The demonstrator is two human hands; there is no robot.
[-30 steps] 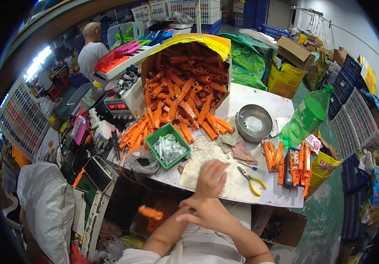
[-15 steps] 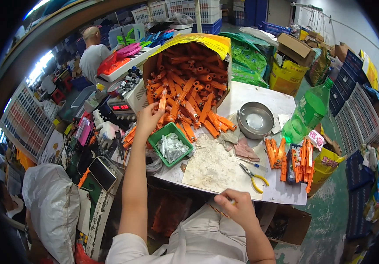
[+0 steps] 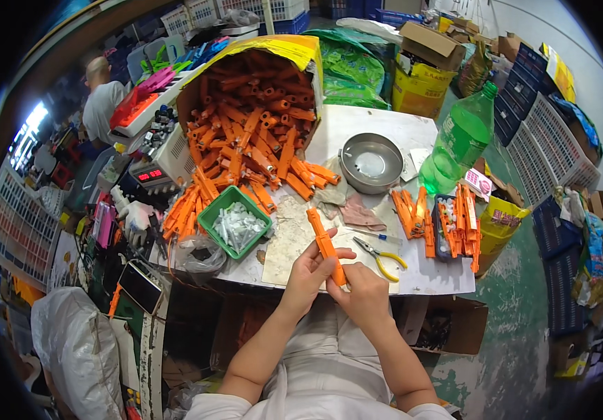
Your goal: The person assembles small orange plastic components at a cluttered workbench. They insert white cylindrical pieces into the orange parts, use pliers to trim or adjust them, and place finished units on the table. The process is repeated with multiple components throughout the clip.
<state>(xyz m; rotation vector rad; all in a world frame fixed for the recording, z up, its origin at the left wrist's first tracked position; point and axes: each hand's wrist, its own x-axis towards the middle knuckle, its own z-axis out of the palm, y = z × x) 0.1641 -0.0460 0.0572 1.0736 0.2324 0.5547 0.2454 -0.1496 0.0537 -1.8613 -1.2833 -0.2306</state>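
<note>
Over the table's near edge, my left hand is closed round a long orange plastic casing, which tilts up and away from me. My right hand is closed too, its thumb and fingers at the casing's lower end. Whether those fingers also hold something small is hidden. Beyond my left hand, a green tray holds small clear or whitish pieces. Many similar orange casings spill from a yellow-edged bag behind it. Pliers with yellow handles lie right of my hands.
A metal bowl and a cloth lie beyond the pliers. At right, orange casings rest on a small dark container near a green bottle. A device with a red display stands left. A cardboard box sits below the table.
My left hand has come back from the orange pile toward me with a casing. My right hand has moved up to meet it at the casing's lower end. The view has shifted right.
</note>
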